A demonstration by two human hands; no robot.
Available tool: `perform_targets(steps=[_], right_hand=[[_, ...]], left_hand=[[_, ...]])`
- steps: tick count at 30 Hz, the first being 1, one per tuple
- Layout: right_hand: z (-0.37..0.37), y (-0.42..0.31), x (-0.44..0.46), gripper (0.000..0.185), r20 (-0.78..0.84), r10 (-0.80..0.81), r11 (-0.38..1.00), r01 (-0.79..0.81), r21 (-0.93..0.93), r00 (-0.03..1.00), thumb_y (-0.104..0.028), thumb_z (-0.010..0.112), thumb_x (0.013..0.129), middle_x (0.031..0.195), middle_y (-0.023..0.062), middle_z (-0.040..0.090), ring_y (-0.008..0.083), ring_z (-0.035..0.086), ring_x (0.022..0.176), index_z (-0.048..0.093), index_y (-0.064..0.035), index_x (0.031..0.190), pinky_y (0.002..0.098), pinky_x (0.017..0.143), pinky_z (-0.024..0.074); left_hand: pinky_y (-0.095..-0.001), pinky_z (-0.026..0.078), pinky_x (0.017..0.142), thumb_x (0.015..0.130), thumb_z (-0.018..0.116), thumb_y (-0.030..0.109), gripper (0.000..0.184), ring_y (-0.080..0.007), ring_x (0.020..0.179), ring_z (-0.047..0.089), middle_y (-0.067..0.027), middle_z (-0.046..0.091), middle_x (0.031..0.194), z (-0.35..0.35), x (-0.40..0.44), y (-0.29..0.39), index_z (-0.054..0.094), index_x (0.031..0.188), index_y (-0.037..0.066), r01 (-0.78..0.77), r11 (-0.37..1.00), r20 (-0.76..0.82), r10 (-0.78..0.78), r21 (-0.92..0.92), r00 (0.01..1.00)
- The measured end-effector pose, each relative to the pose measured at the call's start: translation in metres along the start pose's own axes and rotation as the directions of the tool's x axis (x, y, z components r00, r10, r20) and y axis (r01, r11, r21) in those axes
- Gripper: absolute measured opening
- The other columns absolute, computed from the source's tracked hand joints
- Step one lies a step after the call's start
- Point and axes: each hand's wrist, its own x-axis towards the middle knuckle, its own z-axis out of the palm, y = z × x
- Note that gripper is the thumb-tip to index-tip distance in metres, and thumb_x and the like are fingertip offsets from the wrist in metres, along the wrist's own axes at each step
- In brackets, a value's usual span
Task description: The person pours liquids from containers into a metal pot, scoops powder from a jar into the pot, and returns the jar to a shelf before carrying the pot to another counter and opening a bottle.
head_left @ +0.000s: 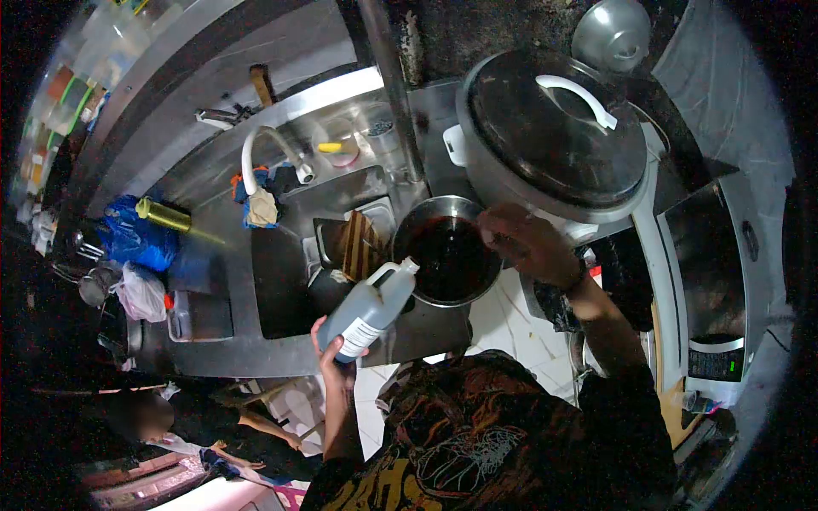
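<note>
My left hand (341,347) is wrapped round the lower end of a handled plastic jug (362,311) with a white printed label. The jug is tilted, its neck pointing up and right toward a steel pot (487,291) of dark contents. No stream shows at its mouth. Over the pot's right rim is my right hand (535,247), dim and blurred. Its fingers reach toward the pot, but their closure and anything in them are unclear.
A large lidded pot (554,128) stands behind the steel pot. On the left, the sink (285,289) holds a striped wooden board (358,245) and containers, below a curved faucet (249,162). A microwave (711,289) is at right. Another person (256,434) is at lower left.
</note>
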Motion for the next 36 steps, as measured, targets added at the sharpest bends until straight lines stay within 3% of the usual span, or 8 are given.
perform_targets(steps=[20, 23, 25, 29, 31, 33, 35, 36], right_hand=[[0.027, 0.001, -0.008, 0.034, 0.049, -0.044, 0.998, 0.045, -0.031, 0.998, -0.013, 0.06, 0.077, 0.105, 0.0112, 0.055, 0.0264, 0.056, 0.092, 0.051, -0.0081, 0.109, 0.0354, 0.079, 0.045], [0.03, -0.001, -0.001, 0.035, 0.052, -0.011, 0.994, 0.005, 0.113, 0.999, -0.014, 0.06, 0.077, 0.102, 0.0118, 0.056, 0.0243, 0.057, 0.089, 0.051, -0.0071, 0.11, 0.0335, 0.079, 0.0449], [0.038, 0.003, 0.011, 0.035, 0.26, 0.095, 0.958, -0.16, 0.24, 0.961, -0.012, 0.061, 0.076, 0.097, 0.0121, 0.058, 0.0226, 0.058, 0.086, 0.053, -0.0054, 0.11, 0.0317, 0.077, 0.045], [0.054, 0.01, 0.032, 0.033, 0.291, -0.072, 0.913, -0.054, 0.403, 0.954, -0.009, 0.061, 0.075, 0.097, 0.0127, 0.059, 0.0218, 0.058, 0.086, 0.056, -0.0041, 0.108, 0.0295, 0.076, 0.0454], [0.049, 0.002, 0.044, 0.032, 0.378, -0.048, 0.832, -0.173, 0.528, 0.924, -0.006, 0.061, 0.073, 0.101, 0.0119, 0.059, 0.0221, 0.058, 0.086, 0.058, -0.0043, 0.105, 0.0281, 0.075, 0.046], [0.046, 0.0, 0.052, 0.032, 0.363, -0.122, 0.867, -0.079, 0.491, 0.924, -0.004, 0.06, 0.073, 0.104, 0.012, 0.058, 0.0231, 0.058, 0.088, 0.059, -0.0037, 0.104, 0.028, 0.076, 0.0464], [0.038, -0.005, 0.063, 0.03, 0.302, -0.383, 0.88, 0.245, 0.407, 0.873, -0.003, 0.058, 0.074, 0.106, 0.0125, 0.058, 0.0244, 0.057, 0.092, 0.059, -0.0029, 0.104, 0.0295, 0.077, 0.0467], [0.034, -0.009, 0.065, 0.025, 0.332, -0.38, 0.885, 0.234, 0.403, 0.863, -0.005, 0.052, 0.078, 0.107, 0.0139, 0.057, 0.0248, 0.056, 0.096, 0.059, -0.0021, 0.102, 0.0313, 0.08, 0.0458]], left_hand=[[-0.0414, 0.055, 0.052, 0.063, 0.064, 0.013, 0.059, -0.0311, 0.09, 0.052, -0.0108, 0.042, 0.106, -0.001, -0.004, -0.007, 0.037, 0.115, 0.015, -0.075, 0.996, -0.021, 0.076, 0.042, 0.997], [-0.0417, 0.055, 0.051, 0.065, 0.063, 0.016, 0.058, -0.0321, 0.091, 0.053, -0.0116, 0.044, 0.107, -0.003, -0.004, -0.011, 0.036, 0.116, 0.015, -0.032, 0.999, -0.007, 0.032, -0.029, 0.999], [-0.0415, 0.055, 0.051, 0.065, 0.062, 0.019, 0.057, -0.0322, 0.091, 0.054, -0.0118, 0.045, 0.107, -0.002, -0.005, -0.013, 0.036, 0.116, 0.016, 0.023, 0.997, 0.018, -0.021, -0.068, 1.0], [-0.0407, 0.055, 0.052, 0.068, 0.06, 0.025, 0.056, -0.0319, 0.089, 0.057, -0.0122, 0.05, 0.107, 0.004, -0.009, -0.015, 0.036, 0.118, 0.017, 0.129, 0.98, 0.054, -0.122, -0.149, 0.991], [-0.0395, 0.056, 0.053, 0.069, 0.059, 0.027, 0.055, -0.0312, 0.087, 0.058, -0.0118, 0.051, 0.108, 0.004, -0.008, -0.017, 0.036, 0.118, 0.017, 0.102, 0.983, 0.079, -0.091, -0.15, 0.993], [-0.0395, 0.056, 0.053, 0.071, 0.058, 0.026, 0.053, -0.0314, 0.086, 0.058, -0.0119, 0.05, 0.109, 0.007, -0.01, -0.017, 0.037, 0.118, 0.016, 0.124, 0.975, 0.057, -0.116, -0.183, 0.992], [-0.0396, 0.055, 0.052, 0.072, 0.058, 0.026, 0.053, -0.0313, 0.087, 0.058, -0.0122, 0.05, 0.111, 0.002, -0.009, -0.018, 0.037, 0.119, 0.016, 0.151, 0.96, 0.067, -0.139, -0.234, 0.988], [-0.0395, 0.055, 0.051, 0.073, 0.056, 0.027, 0.051, -0.0304, 0.088, 0.058, -0.0122, 0.052, 0.109, 0.0, -0.008, -0.018, 0.038, 0.119, 0.014, 0.212, 0.94, 0.088, -0.196, -0.266, 0.977]])
